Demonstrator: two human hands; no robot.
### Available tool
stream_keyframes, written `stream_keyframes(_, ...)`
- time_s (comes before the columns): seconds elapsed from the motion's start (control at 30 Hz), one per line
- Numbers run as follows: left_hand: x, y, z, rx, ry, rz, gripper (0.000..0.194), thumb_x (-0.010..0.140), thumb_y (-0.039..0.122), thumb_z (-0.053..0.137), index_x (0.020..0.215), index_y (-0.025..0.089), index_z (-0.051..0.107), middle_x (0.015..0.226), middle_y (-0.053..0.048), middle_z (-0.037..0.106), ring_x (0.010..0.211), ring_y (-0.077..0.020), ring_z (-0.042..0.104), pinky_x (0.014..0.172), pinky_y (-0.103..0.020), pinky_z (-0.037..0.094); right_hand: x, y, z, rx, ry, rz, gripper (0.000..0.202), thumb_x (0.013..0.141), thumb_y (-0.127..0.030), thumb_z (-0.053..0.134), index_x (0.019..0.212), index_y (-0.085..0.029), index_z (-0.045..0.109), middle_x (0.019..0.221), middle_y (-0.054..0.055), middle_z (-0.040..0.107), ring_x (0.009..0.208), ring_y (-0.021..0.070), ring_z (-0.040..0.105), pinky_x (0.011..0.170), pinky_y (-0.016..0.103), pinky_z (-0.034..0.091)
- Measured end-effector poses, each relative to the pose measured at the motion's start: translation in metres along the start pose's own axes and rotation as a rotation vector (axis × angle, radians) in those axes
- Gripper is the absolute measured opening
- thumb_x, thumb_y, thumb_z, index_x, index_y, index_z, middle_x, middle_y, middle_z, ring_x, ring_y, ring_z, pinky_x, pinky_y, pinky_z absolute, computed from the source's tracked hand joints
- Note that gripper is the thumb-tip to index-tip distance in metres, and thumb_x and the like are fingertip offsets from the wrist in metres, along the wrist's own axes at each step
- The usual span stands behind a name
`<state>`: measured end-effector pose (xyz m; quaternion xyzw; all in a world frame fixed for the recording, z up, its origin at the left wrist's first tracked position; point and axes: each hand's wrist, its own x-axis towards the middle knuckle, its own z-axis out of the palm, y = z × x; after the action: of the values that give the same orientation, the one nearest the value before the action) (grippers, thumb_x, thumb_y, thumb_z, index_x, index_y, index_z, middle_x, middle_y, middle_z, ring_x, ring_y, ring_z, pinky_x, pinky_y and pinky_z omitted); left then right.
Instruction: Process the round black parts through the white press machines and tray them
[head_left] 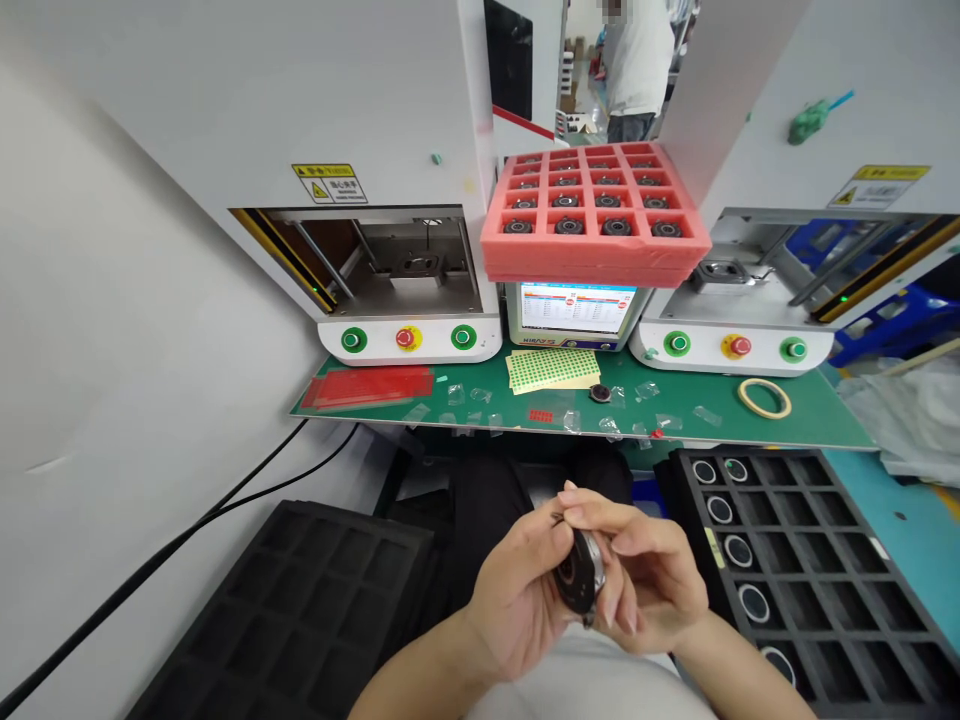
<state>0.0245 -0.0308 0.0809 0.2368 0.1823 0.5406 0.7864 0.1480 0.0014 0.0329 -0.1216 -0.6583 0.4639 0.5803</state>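
Close to my body I hold a round black watch case (577, 580) with a silvery rim, tilted on its edge. My left hand (514, 595) is closed around its left side, thumb on the top edge. My right hand (652, 565) meets it from the right; its thumb and forefinger pinch at the top edge by the left thumb, and the other fingers curl behind the case. Whatever lies between those fingertips is too small to make out. Another dark watch case (600, 393) lies on the green bench (517, 425) among scraps of clear film.
Two press machines with buttons (406, 340) (737, 346) flank a screen (574, 308). Pink foam trays (596, 260) of watch cases sit above it. The bench bears red sheets (367, 387), green-dot stickers (555, 370) and a tape roll (764, 398). Black trays (300, 590) (832, 590) stand either side.
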Motion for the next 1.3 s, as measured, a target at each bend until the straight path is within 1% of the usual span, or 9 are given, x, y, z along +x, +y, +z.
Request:
stream_keyframes(0.27, 0.014, -0.006, -0.009, -0.163, 0.123, -0.092, 0.023, 0.086, 0.033, 0.057, 0.073, 0.014, 0.058, 0.056, -0.002, 0.052, 0.058, -0.0129, 0.052, 0.059, -0.025, 0.041, 0.004, 0.011, 0.006, 0.033, 0.243, 0.163, 0.044, 0.069, -0.036, 0.083, 0.100, -0.027, 0.052, 0.097, 0.010, 0.075, 0.098, 0.0302, 0.071, 0.091, 0.056, 0.055)
stream_keyframes(0.43, 0.036, -0.005, -0.015, -0.024, 0.206, -0.164, 0.025, 0.087, 0.037, 0.057, 0.075, 0.015, 0.060, 0.062, -0.003, 0.058, 0.064, -0.0155, 0.059, 0.065, -0.028, 0.047, 0.012, 0.025, -0.008, 0.078, 0.309, 0.178, 0.050, 0.065, -0.037, 0.086, 0.101, -0.026, 0.054, 0.099, 0.009, 0.074, 0.100, 0.0281, 0.070, 0.095, 0.053, 0.054)
stream_keyframes(0.57, 0.089, 0.000, -0.064, 0.474, 0.211, -0.130, 0.033, 0.090, 0.044, 0.050, 0.100, 0.015, 0.061, 0.091, -0.012, 0.067, 0.085, -0.0230, 0.066, 0.079, -0.037, 0.052, 0.013, 0.040, -0.054, -0.197, 0.382, 0.107, 0.044, 0.069, -0.024, 0.084, 0.101, -0.025, 0.054, 0.102, 0.008, 0.074, 0.101, 0.0265, 0.070, 0.104, 0.057, 0.046)
stream_keyframes(0.67, 0.146, -0.004, -0.121, 1.351, 0.471, 0.209, 0.027, 0.093, 0.034, 0.041, 0.108, 0.018, 0.057, 0.100, -0.011, 0.066, 0.093, -0.0239, 0.064, 0.086, -0.041, 0.051, 0.003, 0.050, -0.089, -0.368, 0.419, 0.156, 0.044, 0.069, -0.013, 0.081, 0.102, -0.024, 0.054, 0.108, 0.008, 0.071, 0.107, 0.0261, 0.068, 0.102, 0.051, 0.049)
stream_keyframes(0.77, 0.197, -0.023, -0.161, 1.596, 0.346, 0.210, 0.021, 0.086, 0.021, 0.049, 0.104, 0.019, 0.059, 0.111, -0.012, 0.064, 0.108, -0.0278, 0.058, 0.099, -0.048, 0.043, -0.011, 0.059, -0.106, -0.438, 0.439, 0.263, 0.044, 0.069, -0.012, 0.080, 0.103, -0.024, 0.054, 0.108, 0.009, 0.070, 0.110, 0.0261, 0.066, 0.100, 0.047, 0.051)
stream_keyframes(0.87, 0.234, -0.045, -0.173, 1.634, 0.180, 0.143, 0.026, 0.077, 0.013, 0.060, 0.102, 0.018, 0.061, 0.117, -0.012, 0.061, 0.120, -0.0304, 0.049, 0.110, -0.050, 0.031, -0.021, 0.067, -0.111, -0.500, 0.450, 0.261, 0.042, 0.071, -0.012, 0.078, 0.102, -0.025, 0.053, 0.107, 0.007, 0.069, 0.110, 0.0253, 0.065, 0.103, 0.051, 0.047)
stream_keyframes(1.0, 0.258, -0.055, -0.175, 1.589, 0.141, 0.078, 0.022, 0.078, 0.016, 0.063, 0.100, 0.016, 0.061, 0.115, -0.014, 0.059, 0.122, -0.0334, 0.045, 0.110, -0.057, 0.025, -0.027, 0.071, -0.118, -0.541, 0.445, 0.265, 0.043, 0.072, -0.011, 0.076, 0.104, -0.025, 0.052, 0.107, 0.007, 0.067, 0.109, 0.0259, 0.065, 0.104, 0.053, 0.046)
stream_keyframes(1.17, 0.258, -0.048, -0.178, 1.339, 0.217, 0.018, 0.030, 0.082, 0.027, 0.061, 0.109, 0.015, 0.059, 0.117, -0.014, 0.057, 0.120, -0.0301, 0.048, 0.107, -0.052, 0.033, -0.029, 0.071, -0.127, -0.511, 0.427, 0.303, 0.040, 0.075, -0.011, 0.074, 0.104, -0.026, 0.052, 0.108, 0.007, 0.064, 0.111, 0.0273, 0.065, 0.101, 0.050, 0.049)
stream_keyframes(1.3, 0.236, -0.035, -0.157, 0.976, 0.242, -0.076, 0.040, 0.090, 0.040, 0.046, 0.118, 0.012, 0.055, 0.112, -0.015, 0.061, 0.096, -0.0231, 0.062, 0.087, -0.041, 0.051, -0.028, 0.065, -0.120, -0.509, 0.397, 0.304, 0.038, 0.077, -0.011, 0.072, 0.104, -0.026, 0.051, 0.109, 0.008, 0.064, 0.108, 0.0257, 0.066, 0.093, 0.045, 0.053)
